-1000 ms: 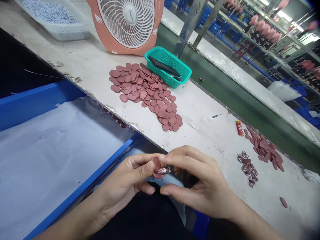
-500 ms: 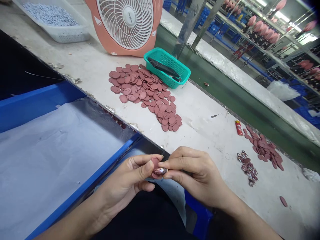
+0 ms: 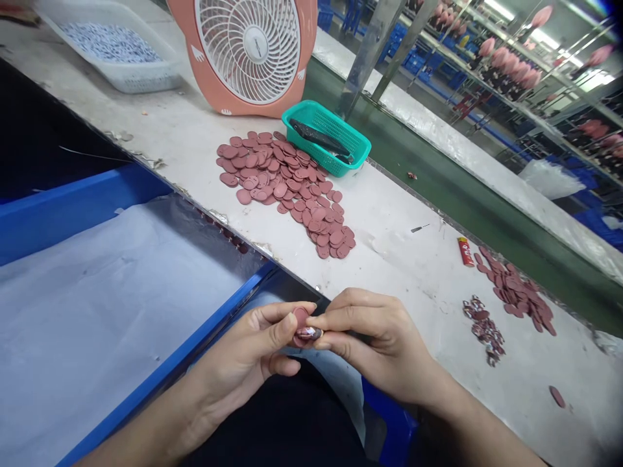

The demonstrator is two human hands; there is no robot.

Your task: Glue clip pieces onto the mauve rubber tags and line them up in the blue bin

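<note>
My left hand (image 3: 265, 347) pinches a reddish-brown oval disc (image 3: 300, 316) between thumb and fingers, above my lap. Against the disc, my right hand (image 3: 372, 334) grips a small shiny piece (image 3: 309, 333), dark with white and red marks, between thumb and index finger. The fingertips of both hands nearly meet, and part of each piece is hidden by them. On the table beyond lies a large pile of matching oval discs (image 3: 287, 188). To the right is a heap of small shiny pieces (image 3: 487, 331), with a second disc pile (image 3: 520, 292) behind it.
A blue tray (image 3: 209, 337) lined with pale sheet is at left. A green basket (image 3: 360, 139) holding a black object stands before an orange fan (image 3: 214, 84). Further items are a white tub (image 3: 160, 78), a red tube (image 3: 465, 251), a thin tool (image 3: 418, 228) and a lone disc (image 3: 557, 396).
The view has shifted slightly, so the table items sit a little lower. Both hands keep the same grip, with the disc and the shiny piece still held together.
</note>
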